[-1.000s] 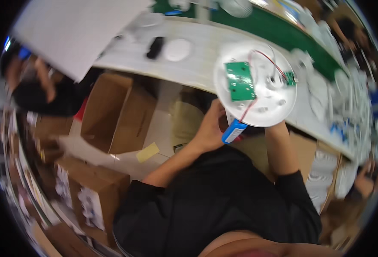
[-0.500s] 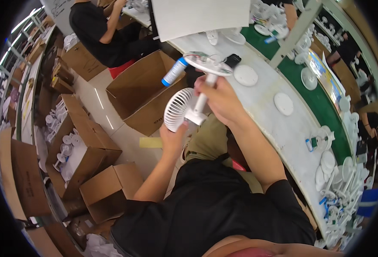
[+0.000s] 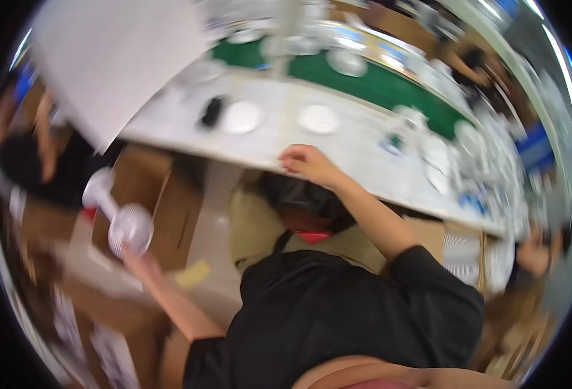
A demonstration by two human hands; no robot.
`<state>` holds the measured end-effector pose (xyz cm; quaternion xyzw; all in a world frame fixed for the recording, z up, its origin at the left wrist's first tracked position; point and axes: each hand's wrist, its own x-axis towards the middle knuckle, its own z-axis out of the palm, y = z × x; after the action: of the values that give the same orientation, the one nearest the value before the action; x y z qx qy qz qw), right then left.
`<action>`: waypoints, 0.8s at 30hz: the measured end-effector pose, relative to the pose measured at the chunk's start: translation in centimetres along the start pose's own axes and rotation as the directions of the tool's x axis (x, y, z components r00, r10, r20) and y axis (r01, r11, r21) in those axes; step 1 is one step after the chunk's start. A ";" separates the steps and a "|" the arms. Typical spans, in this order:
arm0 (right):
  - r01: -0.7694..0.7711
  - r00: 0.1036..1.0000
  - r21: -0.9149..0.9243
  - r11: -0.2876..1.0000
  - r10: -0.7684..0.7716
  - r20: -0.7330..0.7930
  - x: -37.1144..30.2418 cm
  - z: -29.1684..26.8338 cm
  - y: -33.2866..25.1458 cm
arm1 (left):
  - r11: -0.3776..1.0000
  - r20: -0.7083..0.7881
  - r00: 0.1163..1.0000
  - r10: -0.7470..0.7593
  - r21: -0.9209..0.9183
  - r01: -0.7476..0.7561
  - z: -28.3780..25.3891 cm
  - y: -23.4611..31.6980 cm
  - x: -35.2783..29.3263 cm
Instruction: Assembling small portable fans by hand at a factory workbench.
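Observation:
Out to the left, my left hand (image 3: 140, 259) grips a small white desk fan (image 3: 131, 228) by its round grille. The fan's stem and disc base point up and away over the open cardboard carton (image 3: 182, 211); motion blur hides its finer parts. My right hand (image 3: 307, 163) is at the near edge of the white workbench (image 3: 364, 170), fingers loosely bent and a little apart, with nothing visible in them. Beyond it on the bench lie two white discs, one round disc (image 3: 318, 119) straight ahead and another white disc (image 3: 242, 117) beside a black object (image 3: 213, 111).
A large white panel (image 3: 114, 61) rises at the far left. White fan parts (image 3: 474, 152) crowd the bench's right end, and a green strip (image 3: 377, 87) runs behind. A person in black (image 3: 26, 162) sits at the left. Several cartons (image 3: 98, 301) stand on the floor.
My right hand has let go of the fan's stem and moved to the bench edge. My left hand has carried the fan left over the carton. The view has turned right.

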<state>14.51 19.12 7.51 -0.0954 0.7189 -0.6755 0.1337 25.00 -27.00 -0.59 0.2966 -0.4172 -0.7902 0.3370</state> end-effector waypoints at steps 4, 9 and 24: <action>0.086 0.874 -0.230 0.969 -0.184 -0.450 -3.1 -5.5 -1.2 | 0.999 0.064 0.998 0.022 0.028 -0.024 1.7 0.3 4.1; -0.069 0.568 -0.476 0.877 -0.358 -0.741 -6.8 -9.8 0.9 | 0.998 0.237 0.970 -0.061 -0.019 0.068 4.5 -0.1 9.0; -0.010 0.271 -0.378 0.926 -0.361 -0.892 -8.7 -18.1 3.1 | 0.981 0.356 0.922 -0.151 0.171 0.094 3.5 0.7 7.0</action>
<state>17.09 39.23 5.95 0.2245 0.7360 -0.4873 -0.4128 18.40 -31.20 0.34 0.1939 -0.5118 -0.8174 0.1797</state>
